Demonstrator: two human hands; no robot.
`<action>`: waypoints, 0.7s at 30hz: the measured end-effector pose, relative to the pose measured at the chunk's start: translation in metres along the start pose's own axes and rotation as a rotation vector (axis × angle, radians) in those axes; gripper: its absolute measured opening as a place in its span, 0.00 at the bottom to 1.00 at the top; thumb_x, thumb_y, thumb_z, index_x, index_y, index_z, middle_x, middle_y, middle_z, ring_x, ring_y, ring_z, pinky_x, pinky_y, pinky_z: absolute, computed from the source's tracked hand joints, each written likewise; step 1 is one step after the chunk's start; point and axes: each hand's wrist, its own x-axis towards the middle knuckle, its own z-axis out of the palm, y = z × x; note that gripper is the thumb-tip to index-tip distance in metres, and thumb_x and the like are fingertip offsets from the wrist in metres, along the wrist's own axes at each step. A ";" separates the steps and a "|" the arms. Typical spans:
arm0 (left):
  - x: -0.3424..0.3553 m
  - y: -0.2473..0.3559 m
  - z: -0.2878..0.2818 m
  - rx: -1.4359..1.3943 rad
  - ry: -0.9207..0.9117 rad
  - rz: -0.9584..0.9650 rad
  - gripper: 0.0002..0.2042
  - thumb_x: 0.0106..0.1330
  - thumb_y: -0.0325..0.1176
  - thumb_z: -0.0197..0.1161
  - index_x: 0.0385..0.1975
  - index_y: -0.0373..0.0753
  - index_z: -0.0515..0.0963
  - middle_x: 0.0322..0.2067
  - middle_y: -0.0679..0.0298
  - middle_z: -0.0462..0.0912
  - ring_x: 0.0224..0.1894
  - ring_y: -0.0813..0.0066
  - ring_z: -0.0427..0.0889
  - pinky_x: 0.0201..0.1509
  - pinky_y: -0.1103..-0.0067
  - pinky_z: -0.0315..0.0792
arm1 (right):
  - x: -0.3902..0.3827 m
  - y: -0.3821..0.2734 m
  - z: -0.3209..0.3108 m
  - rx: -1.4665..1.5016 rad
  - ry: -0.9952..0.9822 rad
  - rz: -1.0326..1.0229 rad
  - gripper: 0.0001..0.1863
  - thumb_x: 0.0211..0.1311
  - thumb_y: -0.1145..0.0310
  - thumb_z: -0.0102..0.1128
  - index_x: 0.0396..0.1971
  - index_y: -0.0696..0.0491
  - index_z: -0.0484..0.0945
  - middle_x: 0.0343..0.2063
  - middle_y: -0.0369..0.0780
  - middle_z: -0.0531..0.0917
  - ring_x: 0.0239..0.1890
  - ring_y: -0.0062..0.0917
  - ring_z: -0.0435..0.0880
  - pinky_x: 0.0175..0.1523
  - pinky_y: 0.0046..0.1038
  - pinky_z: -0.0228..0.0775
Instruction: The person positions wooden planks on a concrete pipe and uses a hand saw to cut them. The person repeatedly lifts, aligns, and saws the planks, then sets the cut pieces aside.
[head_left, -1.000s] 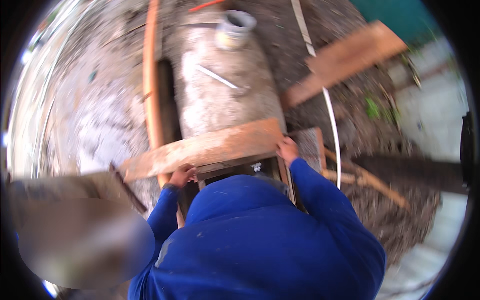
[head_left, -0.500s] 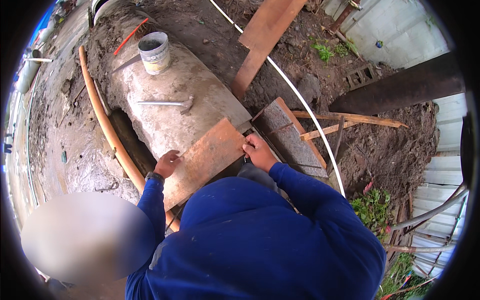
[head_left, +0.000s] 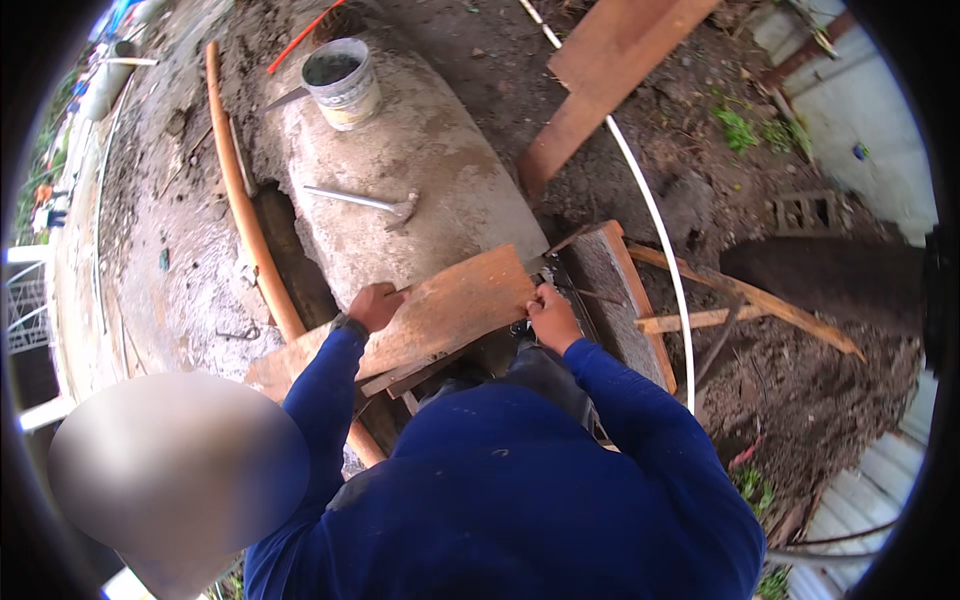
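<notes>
Left hand: the left hand (head_left: 375, 305) is curled over the upper left edge of the wooden board (head_left: 440, 320), fingers wrapped on it.
Right hand: the right hand (head_left: 552, 318) is closed on the board's right end, thumb side up; what else it might be pinching there can't be made out.
Board: reddish-brown plank, tilted, lying across the near end of the concrete slab (head_left: 420, 170), about dead centre of the view, right in front of the person's blue sleeves.
On the slab: a hammer (head_left: 365, 202) lies flat at 11 o'clock from the board, and a grey bucket (head_left: 342, 82) stands upright further out at 11, well apart from the hands.
Around: an orange pipe (head_left: 245, 215) runs along the slab's left side, a white pipe (head_left: 650, 215) curves past at 2 o'clock, and another long plank (head_left: 610, 75) leans at 1 o'clock.
Labels: the bucket has a pale band round it, too small to tell more.
</notes>
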 end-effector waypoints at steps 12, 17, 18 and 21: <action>0.079 0.043 0.077 0.346 0.095 -0.337 0.47 0.58 0.52 0.74 0.78 0.54 0.58 0.78 0.52 0.53 0.79 0.46 0.53 0.76 0.40 0.53 | 0.119 0.048 -0.011 -0.119 -0.054 -0.073 0.29 0.63 0.64 0.68 0.63 0.55 0.74 0.60 0.53 0.78 0.64 0.46 0.77 0.67 0.40 0.70; 0.057 0.032 0.101 0.227 0.142 -0.306 0.53 0.56 0.50 0.77 0.80 0.56 0.52 0.81 0.52 0.44 0.81 0.45 0.46 0.76 0.41 0.56 | 0.113 0.048 0.004 -0.176 -0.131 -0.115 0.28 0.63 0.65 0.69 0.62 0.56 0.75 0.58 0.53 0.78 0.61 0.49 0.78 0.66 0.41 0.71; 0.057 0.029 0.102 0.208 0.163 -0.285 0.53 0.56 0.49 0.78 0.81 0.56 0.51 0.81 0.52 0.43 0.81 0.45 0.46 0.76 0.42 0.56 | 0.114 0.055 0.011 -0.088 -0.114 -0.125 0.27 0.61 0.66 0.69 0.61 0.55 0.76 0.56 0.53 0.79 0.61 0.51 0.77 0.66 0.42 0.70; 0.057 0.031 0.104 0.211 0.153 -0.331 0.53 0.56 0.47 0.77 0.81 0.56 0.50 0.81 0.51 0.42 0.82 0.46 0.45 0.76 0.43 0.57 | 0.119 0.052 0.012 -0.223 -0.021 -0.250 0.26 0.60 0.67 0.69 0.59 0.54 0.77 0.55 0.52 0.79 0.61 0.50 0.76 0.67 0.42 0.68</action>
